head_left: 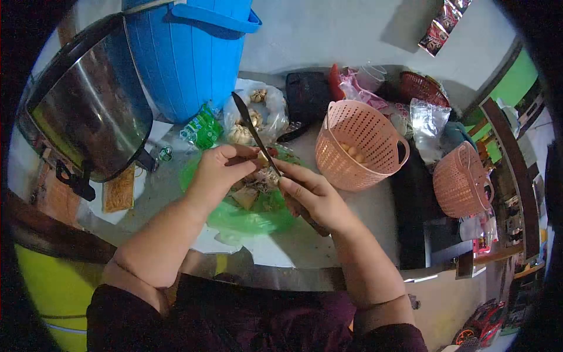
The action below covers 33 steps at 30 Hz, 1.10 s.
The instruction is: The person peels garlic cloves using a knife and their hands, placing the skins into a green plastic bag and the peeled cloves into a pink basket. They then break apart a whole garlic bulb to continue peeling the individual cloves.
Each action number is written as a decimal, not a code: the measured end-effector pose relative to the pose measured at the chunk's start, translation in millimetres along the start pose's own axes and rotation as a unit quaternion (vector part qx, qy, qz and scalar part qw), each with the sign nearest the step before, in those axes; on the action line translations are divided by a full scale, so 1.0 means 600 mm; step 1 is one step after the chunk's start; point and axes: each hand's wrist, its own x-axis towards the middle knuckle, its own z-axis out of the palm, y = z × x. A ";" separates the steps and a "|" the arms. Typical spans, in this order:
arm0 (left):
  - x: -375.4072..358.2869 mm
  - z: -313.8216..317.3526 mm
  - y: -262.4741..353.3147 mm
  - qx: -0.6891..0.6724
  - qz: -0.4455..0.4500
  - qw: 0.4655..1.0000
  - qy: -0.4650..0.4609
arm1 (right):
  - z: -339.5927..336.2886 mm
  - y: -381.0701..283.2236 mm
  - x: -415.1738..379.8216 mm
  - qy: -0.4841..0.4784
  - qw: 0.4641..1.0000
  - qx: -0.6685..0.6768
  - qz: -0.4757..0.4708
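Observation:
My right hand point(314, 196) is closed around a knife point(252, 124), whose dark blade points up and to the left. Close beside it, my left hand point(220, 173) pinches a small pale piece point(263, 157) against the blade; it looks like a garlic clove, though the fingers partly hide it. Below both hands lies a green plastic bag point(246, 220) holding peelings and scraps point(252, 196). To the right stands a pink perforated basket point(358, 144) with several pale cloves point(352, 152) at its bottom.
Behind the hands are a clear bag of garlic bulbs point(249, 120), a green packet point(203, 128) and a tall blue bin point(185, 58). A large dark-rimmed pot point(94, 100) stands at the left. Another pink basket point(460, 182) is at the right.

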 end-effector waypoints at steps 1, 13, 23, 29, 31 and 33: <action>0.000 0.002 0.002 -0.002 -0.007 1.000 0.002 | -0.002 0.005 0.001 0.000 1.000 0.003 0.002; 0.008 -0.006 -0.010 -0.045 -0.022 0.998 -0.031 | -0.002 -0.004 -0.001 0.010 0.998 0.059 0.008; 0.004 -0.003 -0.012 0.028 -0.043 0.995 -0.082 | -0.002 -0.001 0.001 0.002 1.000 0.021 0.011; 0.001 0.004 0.009 0.023 -0.064 0.993 -0.094 | -0.005 0.006 0.005 0.038 0.999 0.027 0.002; 0.006 0.001 -0.001 0.012 -0.049 0.994 -0.097 | -0.007 0.006 0.006 0.055 0.998 0.040 0.002; 0.008 0.000 0.002 0.037 -0.058 0.994 -0.086 | -0.011 0.006 0.007 0.073 0.996 0.054 0.005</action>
